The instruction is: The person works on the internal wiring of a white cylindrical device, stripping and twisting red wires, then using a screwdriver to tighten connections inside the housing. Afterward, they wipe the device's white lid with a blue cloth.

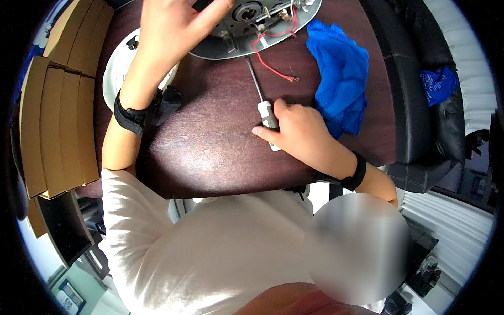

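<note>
My right hand (pixel 302 128) is closed around the white and grey handle of a screwdriver (pixel 269 118). Its thin metal shaft points away from me over the table, the tip close to the rim of an opened grey appliance housing (pixel 226 52). Metal parts and red wires (pixel 270 65) show inside the housing, and one wire hangs out onto the table with a bare end. My left hand (pixel 173 23) reaches over the housing's left side. Its thumb stretches across the parts, while its fingers run out of the picture's upper edge.
A blue cloth (pixel 338 79) lies crumpled right of the screwdriver. Partly behind my left forearm is a round white part (pixel 113 79). Cardboard boxes (pixel 58 126) line the left side of the dark brown table (pixel 210 142). Black padded seating (pixel 409 94) stands at the right, with a blue packet (pixel 440 85) on it.
</note>
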`<action>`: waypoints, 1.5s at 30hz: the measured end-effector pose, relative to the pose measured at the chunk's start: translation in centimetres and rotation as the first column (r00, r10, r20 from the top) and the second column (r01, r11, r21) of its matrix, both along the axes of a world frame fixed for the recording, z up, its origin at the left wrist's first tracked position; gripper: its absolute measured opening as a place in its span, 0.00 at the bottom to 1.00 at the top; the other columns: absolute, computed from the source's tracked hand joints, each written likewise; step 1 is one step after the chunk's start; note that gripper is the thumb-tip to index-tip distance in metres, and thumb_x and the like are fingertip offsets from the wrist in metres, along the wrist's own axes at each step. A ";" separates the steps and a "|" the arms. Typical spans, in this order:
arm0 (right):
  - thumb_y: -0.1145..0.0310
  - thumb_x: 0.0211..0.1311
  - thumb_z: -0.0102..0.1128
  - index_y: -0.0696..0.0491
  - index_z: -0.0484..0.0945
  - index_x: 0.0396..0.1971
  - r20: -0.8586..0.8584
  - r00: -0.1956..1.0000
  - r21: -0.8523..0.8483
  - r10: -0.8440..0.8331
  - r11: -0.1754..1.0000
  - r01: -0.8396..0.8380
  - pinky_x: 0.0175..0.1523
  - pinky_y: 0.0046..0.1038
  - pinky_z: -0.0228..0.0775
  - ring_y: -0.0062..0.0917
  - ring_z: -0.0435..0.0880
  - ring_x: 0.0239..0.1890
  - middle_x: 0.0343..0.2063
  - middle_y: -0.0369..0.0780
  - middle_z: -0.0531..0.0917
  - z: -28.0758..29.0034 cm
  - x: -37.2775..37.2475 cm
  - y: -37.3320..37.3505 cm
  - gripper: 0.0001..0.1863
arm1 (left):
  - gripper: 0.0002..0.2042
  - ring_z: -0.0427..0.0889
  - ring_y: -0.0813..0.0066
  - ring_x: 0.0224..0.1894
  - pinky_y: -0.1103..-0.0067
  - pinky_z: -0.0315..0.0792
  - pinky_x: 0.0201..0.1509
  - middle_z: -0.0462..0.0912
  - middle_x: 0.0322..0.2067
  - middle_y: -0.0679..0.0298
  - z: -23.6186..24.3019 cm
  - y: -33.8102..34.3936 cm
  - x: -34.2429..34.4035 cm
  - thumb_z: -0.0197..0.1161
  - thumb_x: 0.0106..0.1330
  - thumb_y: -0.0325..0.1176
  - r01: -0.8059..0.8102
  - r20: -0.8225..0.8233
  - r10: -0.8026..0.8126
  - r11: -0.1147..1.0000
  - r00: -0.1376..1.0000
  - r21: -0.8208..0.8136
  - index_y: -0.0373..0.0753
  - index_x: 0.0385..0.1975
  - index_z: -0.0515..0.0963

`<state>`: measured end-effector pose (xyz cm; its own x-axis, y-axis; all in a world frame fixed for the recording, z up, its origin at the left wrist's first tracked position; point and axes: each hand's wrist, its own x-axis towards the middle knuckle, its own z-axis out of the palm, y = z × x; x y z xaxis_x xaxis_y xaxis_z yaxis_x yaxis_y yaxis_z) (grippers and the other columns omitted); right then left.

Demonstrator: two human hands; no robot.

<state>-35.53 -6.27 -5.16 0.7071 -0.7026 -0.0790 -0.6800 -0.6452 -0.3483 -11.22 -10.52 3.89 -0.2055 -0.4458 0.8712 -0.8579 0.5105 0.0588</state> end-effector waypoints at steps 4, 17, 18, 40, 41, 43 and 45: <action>0.58 0.52 0.61 0.61 0.74 0.26 0.115 0.993 0.062 0.000 0.998 -0.007 0.30 0.41 0.75 0.44 0.82 0.23 0.19 0.50 0.80 -0.4 -1.3 -0.3 0.18 | 0.28 0.66 0.50 0.61 0.65 0.59 0.66 0.66 0.59 0.48 -0.6 -0.2 1.5 0.58 0.52 0.25 -0.023 0.052 0.012 0.974 0.999 0.223 0.38 0.58 0.70; 0.72 0.57 0.58 0.60 0.73 0.41 0.280 0.945 -0.091 -0.169 0.975 0.202 0.31 0.34 0.71 0.42 0.81 0.28 0.30 0.50 0.78 3.7 -6.7 -2.5 0.12 | 0.28 0.62 0.46 0.64 0.61 0.56 0.68 0.65 0.61 0.44 -0.9 -0.6 1.8 0.57 0.55 0.27 0.073 0.037 -0.081 0.980 0.996 0.185 0.35 0.60 0.66; 0.71 0.57 0.59 0.60 0.73 0.41 0.291 0.946 -0.131 -0.145 0.973 0.190 0.31 0.35 0.71 0.42 0.81 0.29 0.31 0.50 0.78 3.7 -6.4 -2.9 0.13 | 0.28 0.62 0.46 0.64 0.61 0.55 0.68 0.65 0.61 0.44 -0.8 -0.6 2.0 0.57 0.55 0.27 0.096 0.025 -0.104 0.974 0.994 0.205 0.35 0.60 0.66; 0.53 0.63 0.58 0.58 0.76 0.31 0.077 0.987 -0.396 -0.143 0.904 0.162 0.25 0.33 0.70 0.38 0.80 0.23 0.25 0.45 0.79 3.0 -4.0 -6.1 0.20 | 0.28 0.61 0.44 0.65 0.59 0.54 0.68 0.64 0.61 0.42 -0.7 -0.7 1.9 0.58 0.55 0.34 0.102 0.057 -0.114 0.980 0.992 0.170 0.36 0.59 0.65; 0.53 0.64 0.57 0.59 0.76 0.29 0.038 0.986 -0.391 -0.163 0.906 0.165 0.25 0.33 0.69 0.38 0.80 0.22 0.23 0.46 0.79 3.1 -3.7 -6.3 0.21 | 0.28 0.62 0.44 0.64 0.59 0.54 0.68 0.64 0.61 0.42 -0.7 -0.7 2.0 0.58 0.55 0.34 0.084 0.058 -0.097 0.978 0.994 0.192 0.36 0.59 0.65; 0.52 0.66 0.55 0.59 0.76 0.24 0.004 0.981 -0.365 -0.196 0.913 0.184 0.25 0.33 0.66 0.37 0.79 0.21 0.19 0.47 0.78 3.3 -3.1 -6.9 0.23 | 0.28 0.62 0.44 0.64 0.58 0.54 0.68 0.64 0.60 0.42 -0.7 -0.8 2.1 0.58 0.55 0.34 0.047 0.063 -0.064 0.971 0.996 0.234 0.36 0.59 0.65; 0.52 0.67 0.53 0.59 0.74 0.20 0.014 0.977 -0.321 -0.215 0.924 0.207 0.23 0.33 0.62 0.36 0.77 0.17 0.15 0.47 0.75 3.2 -2.6 -7.4 0.25 | 0.28 0.63 0.44 0.64 0.58 0.55 0.67 0.65 0.60 0.42 -0.9 -0.8 2.1 0.58 0.55 0.35 0.059 0.043 -0.070 0.975 0.997 0.212 0.36 0.59 0.65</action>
